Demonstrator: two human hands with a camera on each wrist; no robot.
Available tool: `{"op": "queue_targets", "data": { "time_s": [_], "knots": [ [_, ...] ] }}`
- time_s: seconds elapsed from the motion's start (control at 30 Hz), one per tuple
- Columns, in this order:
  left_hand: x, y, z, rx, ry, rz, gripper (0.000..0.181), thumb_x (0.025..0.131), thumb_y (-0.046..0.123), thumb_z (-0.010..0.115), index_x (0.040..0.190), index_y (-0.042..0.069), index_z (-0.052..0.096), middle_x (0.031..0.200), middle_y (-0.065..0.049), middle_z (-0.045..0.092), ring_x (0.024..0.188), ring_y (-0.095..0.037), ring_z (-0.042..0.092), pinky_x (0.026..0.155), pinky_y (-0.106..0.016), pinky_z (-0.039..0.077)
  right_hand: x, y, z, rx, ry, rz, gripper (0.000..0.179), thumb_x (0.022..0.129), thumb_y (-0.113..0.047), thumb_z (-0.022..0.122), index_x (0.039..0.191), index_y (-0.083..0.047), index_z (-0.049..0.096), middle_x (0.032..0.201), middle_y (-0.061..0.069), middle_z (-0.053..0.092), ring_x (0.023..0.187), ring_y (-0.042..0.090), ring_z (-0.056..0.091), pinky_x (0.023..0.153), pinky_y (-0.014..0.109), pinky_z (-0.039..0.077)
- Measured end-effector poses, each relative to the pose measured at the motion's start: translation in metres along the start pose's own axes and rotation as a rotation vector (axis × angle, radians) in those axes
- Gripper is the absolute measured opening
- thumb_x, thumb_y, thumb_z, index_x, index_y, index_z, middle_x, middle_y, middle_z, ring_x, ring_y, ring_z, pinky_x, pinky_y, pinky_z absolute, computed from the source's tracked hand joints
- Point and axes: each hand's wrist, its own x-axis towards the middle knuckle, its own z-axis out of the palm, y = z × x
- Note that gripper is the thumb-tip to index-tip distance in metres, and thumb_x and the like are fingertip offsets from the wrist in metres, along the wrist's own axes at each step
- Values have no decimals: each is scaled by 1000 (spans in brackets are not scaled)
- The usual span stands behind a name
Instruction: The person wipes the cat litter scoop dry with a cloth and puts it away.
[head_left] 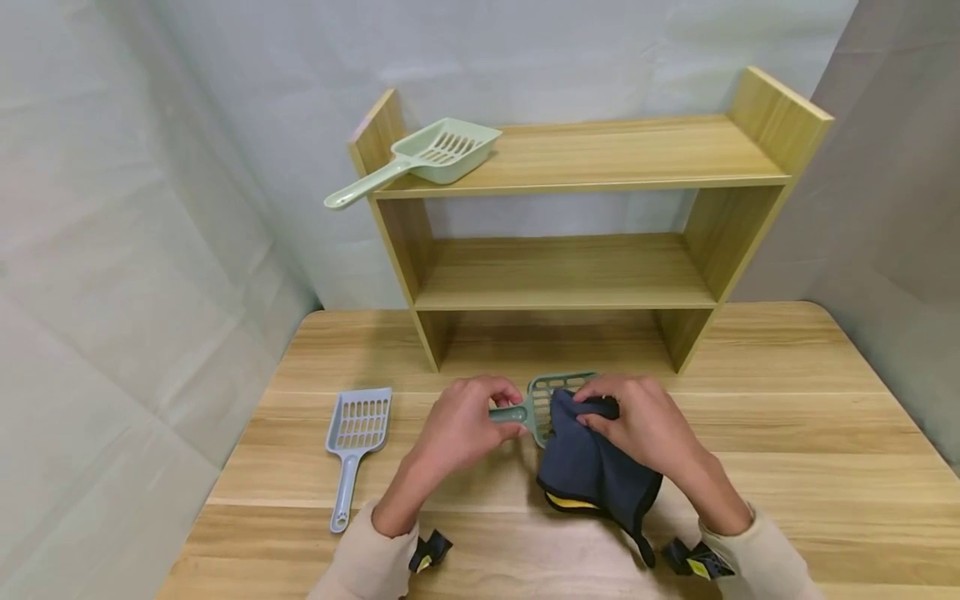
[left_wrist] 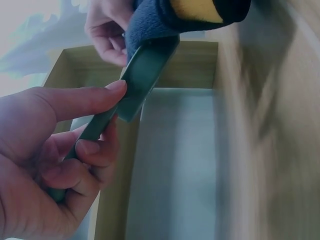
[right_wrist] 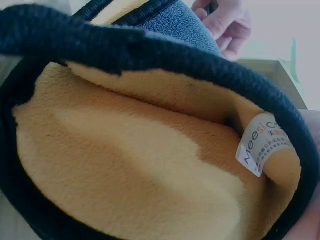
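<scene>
My left hand (head_left: 468,417) grips the handle of a dark green slotted litter scoop (head_left: 542,408), thumb on one side and fingers curled on the other in the left wrist view. My right hand (head_left: 637,421) pinches a dark blue cloth (head_left: 585,458) against the scoop's slotted head, covering much of it. The cloth has a yellow underside (right_wrist: 150,150) and dark edging, and a white label (right_wrist: 265,142) shows in the right wrist view. Its lower corner hangs toward the table's front.
A blue-grey litter scoop (head_left: 360,429) lies on the wooden table (head_left: 810,417) at left. Behind my hands stands a wooden shelf (head_left: 570,271). On its top board, a pale green scoop (head_left: 450,154) rests with its handle jutting past the left front edge.
</scene>
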Motion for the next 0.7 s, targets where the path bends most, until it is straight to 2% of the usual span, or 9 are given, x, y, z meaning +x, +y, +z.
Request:
{"op": "queue_targets", "data": {
  "time_s": [0.17,0.4,0.6,0.7],
  "knots": [
    [0,-3,-5,-19,13,-9,24,78,12,96,96,14,79,83,6,72,75,-8,61,70,-25,50,0,3,-7,-38,28,-6,25,82,-8,93,104,-15,84,107,5,83,96,25,80,81,45,64],
    [1,-6,-15,-15,3,-60,22,81,12,94,98,14,80,84,5,73,75,-8,60,70,-27,49,0,9,-20,-17,78,-10,25,82,-6,93,104,-15,84,104,2,83,94,24,80,80,46,63],
    [0,-13,-27,-15,1,-139,23,82,16,94,101,15,80,89,3,73,75,-10,58,70,-30,48,0,17,-32,7,116,40,23,86,-8,91,106,-16,82,102,1,83,86,20,75,73,39,57],
    [-2,-16,-34,-19,11,-153,24,83,17,93,103,14,80,91,1,73,75,-11,58,69,-31,47,-1,20,-37,32,116,78,22,89,-10,89,109,-16,81,102,2,82,86,22,74,73,38,56]
  ]
}}
